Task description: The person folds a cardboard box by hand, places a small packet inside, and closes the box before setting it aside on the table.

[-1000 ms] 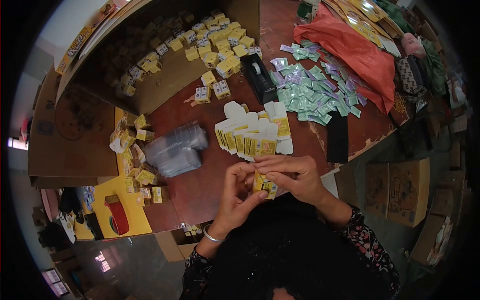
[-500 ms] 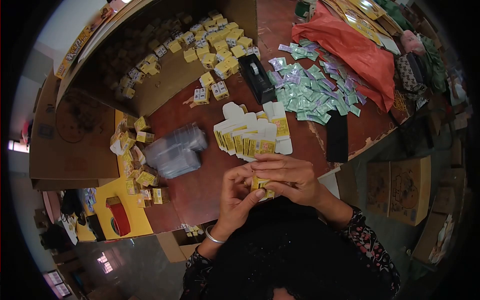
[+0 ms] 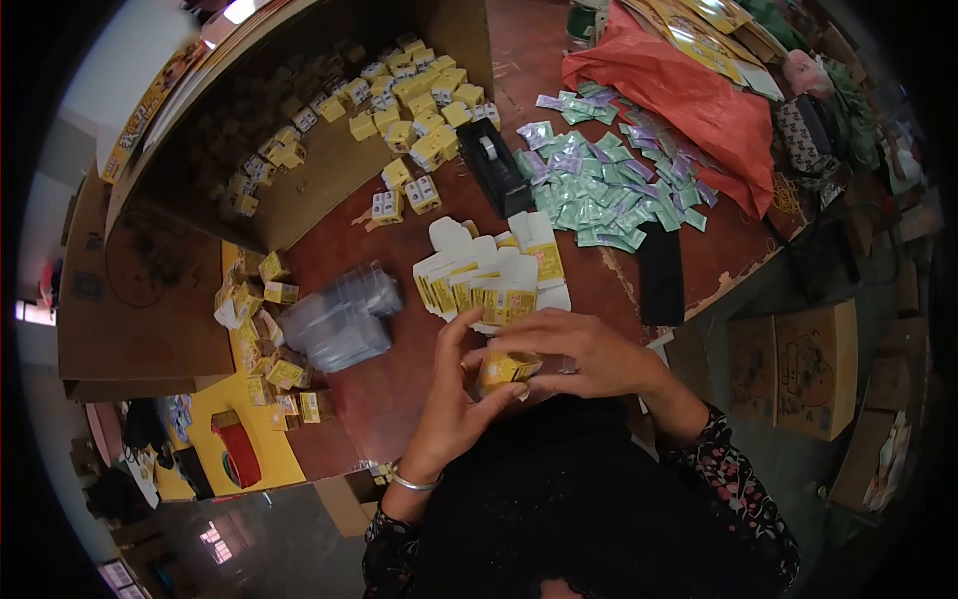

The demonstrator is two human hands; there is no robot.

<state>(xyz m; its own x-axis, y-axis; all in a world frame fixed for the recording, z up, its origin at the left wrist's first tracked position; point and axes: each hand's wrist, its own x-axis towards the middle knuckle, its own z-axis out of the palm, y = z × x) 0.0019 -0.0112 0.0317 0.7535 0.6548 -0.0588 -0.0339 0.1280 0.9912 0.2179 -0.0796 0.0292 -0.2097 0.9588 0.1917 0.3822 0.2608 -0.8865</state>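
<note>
Near the table's front edge, my left hand [image 3: 451, 399] holds a small yellow box [image 3: 507, 370] between thumb and fingers. The box is tilted, and its right end looks open with a flap out. My right hand [image 3: 591, 357] grips the box at that end, with its fingers bent over the top. Something pale and see-through shows at the right fingers, too small to name. Just beyond my hands lies a fanned stack of flat yellow and white cartons [image 3: 489, 278]. Clear plastic trays [image 3: 344, 317] lie left of the stack.
A large cardboard box [image 3: 319, 205] on its side holds many small yellow boxes [image 3: 424, 100]. A black tape dispenser [image 3: 496, 172] stands beside green and purple sachets [image 3: 599, 190] and a red plastic sheet [image 3: 679, 110]. More yellow boxes [image 3: 284, 374] and a red tape roll [image 3: 236, 449] are left.
My right fingers have shifted right and loosened around the small yellow box, whose end now shows open. The left hand has tilted it. The camera view has moved slightly.
</note>
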